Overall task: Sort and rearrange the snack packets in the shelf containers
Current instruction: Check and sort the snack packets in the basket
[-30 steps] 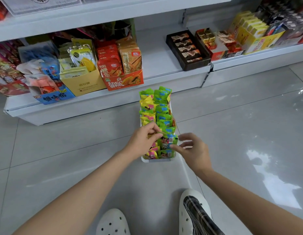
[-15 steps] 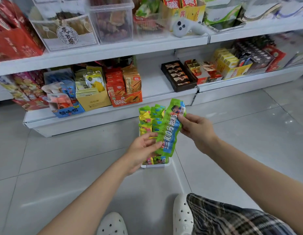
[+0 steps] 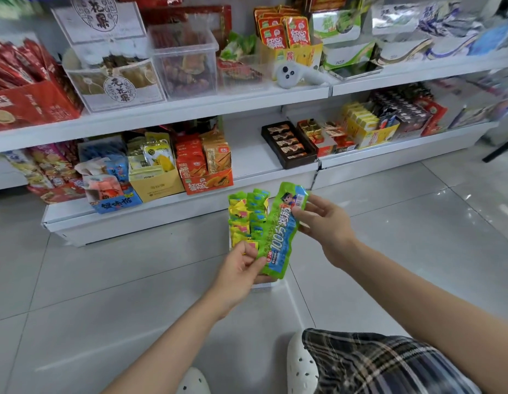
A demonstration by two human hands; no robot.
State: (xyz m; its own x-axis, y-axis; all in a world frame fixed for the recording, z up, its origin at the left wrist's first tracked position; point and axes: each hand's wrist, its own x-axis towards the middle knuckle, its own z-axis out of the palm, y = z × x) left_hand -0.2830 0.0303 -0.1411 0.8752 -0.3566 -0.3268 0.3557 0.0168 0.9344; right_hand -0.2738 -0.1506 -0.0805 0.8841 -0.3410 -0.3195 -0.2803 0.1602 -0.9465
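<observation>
The long green packet (image 3: 281,231) hangs above the floor tray (image 3: 264,285), pinched at its far end by the right hand (image 3: 323,223) and its near end by the left hand (image 3: 241,265); it looks light, soft and slick, so 2 end grips suit it.

Both bare forearms reach forward from the bottom of the frame, converging toward the centre. The left hand (image 3: 241,265) is turned palm up and inward, fingers curled and thumb pressed over the lower end of a packet (image 3: 284,231). The right hand (image 3: 325,223), set higher with its wrist bent inward, pinches the packet's upper end between thumb and fingertips, the remaining fingers loosely spread beside it.
</observation>
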